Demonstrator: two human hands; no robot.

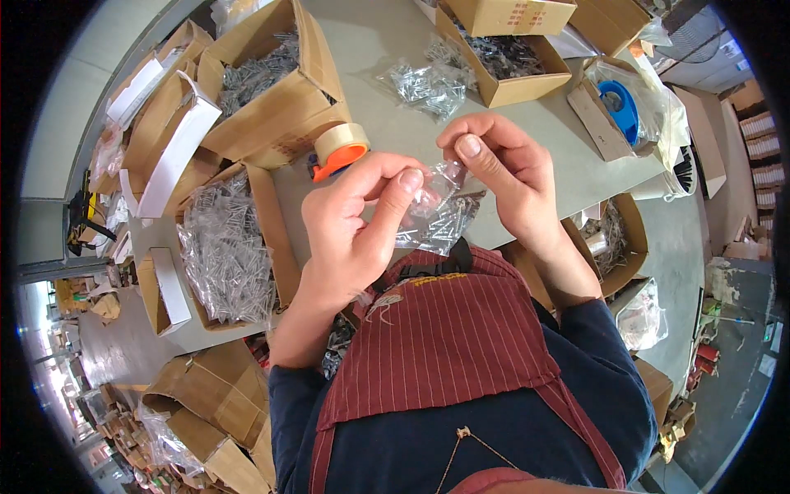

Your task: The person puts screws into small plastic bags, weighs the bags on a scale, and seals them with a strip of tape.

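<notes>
Dead centre of the frame, both my hands pinch one small clear bag of metal screws (436,216): left hand (358,226) clamped on its left edge, right hand (502,177) nipping the top. Just above my left hand, a tape dispenser (339,150) sits on the grey desk (387,49). Further up, a loose bag of screws (428,86), then open cardboard boxes (276,90) of screws at upper left.

Grey worktable (387,136) crowded with cartons

Open brown cardboard box of metal screws (271,78) sits left of the orange-cored tape roll (340,150); clear screw packets (429,82) lie right.
</notes>
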